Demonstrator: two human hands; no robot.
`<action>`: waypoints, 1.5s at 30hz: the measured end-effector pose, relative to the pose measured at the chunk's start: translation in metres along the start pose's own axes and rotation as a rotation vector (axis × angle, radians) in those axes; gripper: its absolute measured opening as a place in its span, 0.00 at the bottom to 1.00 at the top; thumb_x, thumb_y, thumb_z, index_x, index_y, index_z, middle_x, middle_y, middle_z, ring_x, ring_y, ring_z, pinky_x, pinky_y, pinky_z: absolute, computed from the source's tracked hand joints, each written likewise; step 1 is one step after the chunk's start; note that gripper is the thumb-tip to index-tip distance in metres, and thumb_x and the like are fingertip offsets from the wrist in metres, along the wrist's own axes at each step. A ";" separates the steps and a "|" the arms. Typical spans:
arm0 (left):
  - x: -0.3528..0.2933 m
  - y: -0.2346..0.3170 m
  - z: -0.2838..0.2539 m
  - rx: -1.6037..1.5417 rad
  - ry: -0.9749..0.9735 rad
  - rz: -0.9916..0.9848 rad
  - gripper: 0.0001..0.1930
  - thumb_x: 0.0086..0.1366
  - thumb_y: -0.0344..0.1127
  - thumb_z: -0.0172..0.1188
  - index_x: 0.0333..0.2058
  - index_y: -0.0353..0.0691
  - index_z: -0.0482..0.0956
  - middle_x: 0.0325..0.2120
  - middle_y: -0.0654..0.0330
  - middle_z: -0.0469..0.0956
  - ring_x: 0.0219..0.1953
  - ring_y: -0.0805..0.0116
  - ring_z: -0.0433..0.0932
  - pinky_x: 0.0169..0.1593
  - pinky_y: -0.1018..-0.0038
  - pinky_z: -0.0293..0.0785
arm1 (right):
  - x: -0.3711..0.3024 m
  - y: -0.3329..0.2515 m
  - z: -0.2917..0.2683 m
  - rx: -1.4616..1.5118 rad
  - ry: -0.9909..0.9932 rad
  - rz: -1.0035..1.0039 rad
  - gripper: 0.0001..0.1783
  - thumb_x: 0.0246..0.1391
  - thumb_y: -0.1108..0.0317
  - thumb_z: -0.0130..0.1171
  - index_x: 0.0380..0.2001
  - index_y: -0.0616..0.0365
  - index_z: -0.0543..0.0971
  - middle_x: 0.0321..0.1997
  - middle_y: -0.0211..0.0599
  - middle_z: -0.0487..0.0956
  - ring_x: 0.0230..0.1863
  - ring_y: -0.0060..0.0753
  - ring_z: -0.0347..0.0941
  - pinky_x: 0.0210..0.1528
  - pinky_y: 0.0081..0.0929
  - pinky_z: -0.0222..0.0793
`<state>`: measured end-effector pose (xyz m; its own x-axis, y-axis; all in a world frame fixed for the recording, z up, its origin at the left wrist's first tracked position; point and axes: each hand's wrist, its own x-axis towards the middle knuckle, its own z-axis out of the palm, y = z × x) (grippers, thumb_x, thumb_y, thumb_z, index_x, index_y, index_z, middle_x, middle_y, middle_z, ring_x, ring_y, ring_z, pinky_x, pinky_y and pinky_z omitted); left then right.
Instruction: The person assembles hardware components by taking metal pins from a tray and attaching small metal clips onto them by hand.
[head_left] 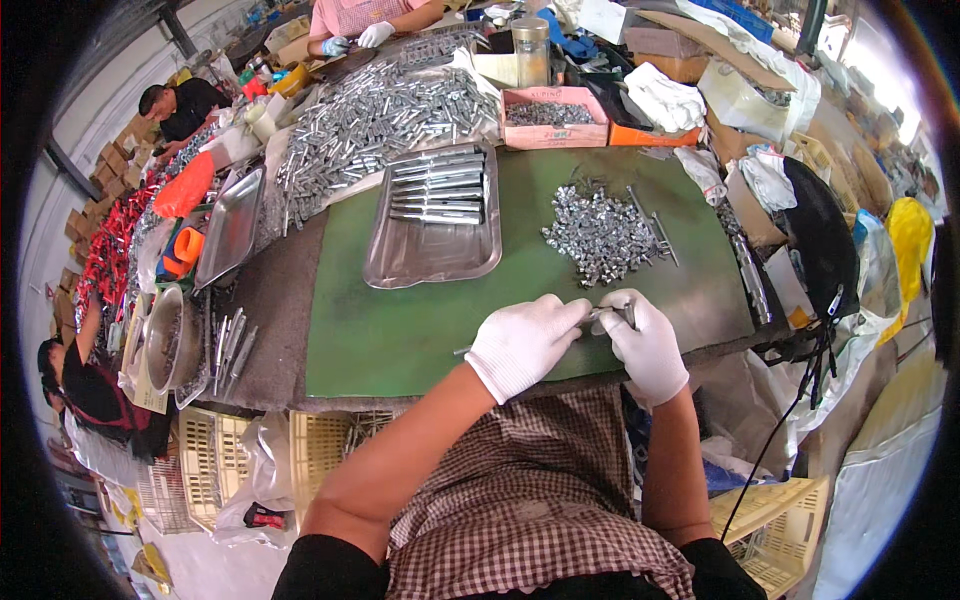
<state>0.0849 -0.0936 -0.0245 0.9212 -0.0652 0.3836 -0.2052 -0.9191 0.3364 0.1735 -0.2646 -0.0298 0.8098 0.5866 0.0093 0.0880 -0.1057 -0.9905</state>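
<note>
Both my hands wear white knit gloves and meet over the near part of the green mat [400, 340]. My left hand [528, 345] is closed round a thin metal rod [462, 351], whose end sticks out on the left of the glove. Fingers of my right hand [645, 345] pinch a small metal piece [627, 314] against the left fingertips; its exact shape is partly hidden. Beyond them lies a heap of small shiny metal fittings [605, 232]. Slim metal rods [664, 238] lie along its right side. Farther left, a metal tray [430, 268] holds several rod-shaped metal assemblies [437, 190] in a row.
A large pile of metal tubes [380, 120] covers the back left. Behind the mat stand a pink box [555, 134] of small parts and a glass jar [531, 55]. Another metal tray [232, 228] and a bowl [172, 340] are at left. Co-workers sit across and at left.
</note>
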 end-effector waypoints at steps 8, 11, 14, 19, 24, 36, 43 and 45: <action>0.011 0.034 0.019 0.064 0.161 -0.172 0.14 0.61 0.34 0.57 0.47 0.47 0.74 0.29 0.58 0.74 0.24 0.57 0.78 0.26 0.66 0.76 | 0.007 -0.006 0.026 0.508 0.244 0.184 0.13 0.60 0.68 0.50 0.46 0.63 0.73 0.22 0.21 0.68 0.12 0.11 0.55 0.11 0.14 0.46; 0.015 0.042 0.023 0.088 0.174 -0.199 0.15 0.62 0.32 0.54 0.48 0.46 0.73 0.31 0.56 0.74 0.24 0.56 0.79 0.27 0.65 0.78 | 0.009 -0.005 0.032 0.532 0.307 0.159 0.16 0.59 0.65 0.46 0.47 0.60 0.73 0.20 0.21 0.67 0.12 0.11 0.55 0.11 0.14 0.49; 0.019 0.043 0.023 0.080 0.128 -0.215 0.15 0.61 0.31 0.54 0.47 0.45 0.73 0.32 0.56 0.75 0.25 0.57 0.80 0.27 0.65 0.78 | 0.011 -0.007 0.035 0.662 0.388 0.179 0.15 0.56 0.65 0.46 0.45 0.54 0.73 0.23 0.22 0.68 0.15 0.12 0.59 0.14 0.15 0.53; 0.022 0.044 0.024 0.084 0.111 -0.198 0.16 0.60 0.30 0.53 0.48 0.43 0.72 0.32 0.56 0.75 0.25 0.57 0.80 0.26 0.66 0.78 | 0.018 0.007 0.038 0.593 0.450 0.073 0.14 0.56 0.65 0.44 0.43 0.54 0.73 0.27 0.23 0.69 0.20 0.14 0.62 0.19 0.14 0.59; 0.021 0.044 0.023 0.103 0.102 -0.201 0.16 0.60 0.31 0.53 0.48 0.43 0.72 0.31 0.56 0.75 0.25 0.57 0.80 0.26 0.67 0.77 | 0.015 0.009 0.038 0.516 0.418 -0.027 0.16 0.56 0.71 0.42 0.45 0.60 0.73 0.38 0.29 0.70 0.37 0.21 0.66 0.41 0.18 0.64; 0.015 0.020 0.024 0.076 0.109 -0.182 0.11 0.63 0.36 0.54 0.44 0.44 0.73 0.25 0.56 0.75 0.24 0.56 0.79 0.26 0.63 0.77 | 0.011 0.007 0.025 -0.384 0.429 -0.328 0.06 0.56 0.74 0.58 0.37 0.59 0.81 0.36 0.40 0.80 0.37 0.32 0.77 0.43 0.25 0.70; 0.013 0.017 0.014 0.158 -0.106 -0.194 0.10 0.64 0.37 0.54 0.44 0.46 0.73 0.22 0.59 0.75 0.24 0.57 0.79 0.27 0.63 0.77 | 0.009 -0.006 -0.007 -0.272 0.299 -0.177 0.07 0.55 0.72 0.60 0.36 0.62 0.81 0.35 0.34 0.82 0.36 0.22 0.76 0.42 0.21 0.70; 0.012 0.018 0.011 0.141 -0.096 -0.179 0.09 0.65 0.38 0.53 0.43 0.47 0.72 0.23 0.58 0.75 0.25 0.57 0.79 0.27 0.62 0.77 | 0.013 0.002 -0.020 -0.389 0.305 -0.166 0.07 0.54 0.71 0.60 0.37 0.58 0.82 0.35 0.36 0.82 0.35 0.27 0.77 0.42 0.23 0.70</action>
<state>0.0958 -0.1151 -0.0233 0.9672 0.0733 0.2430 0.0063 -0.9640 0.2657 0.1959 -0.2729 -0.0286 0.8940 0.3659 0.2587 0.3912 -0.3560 -0.8486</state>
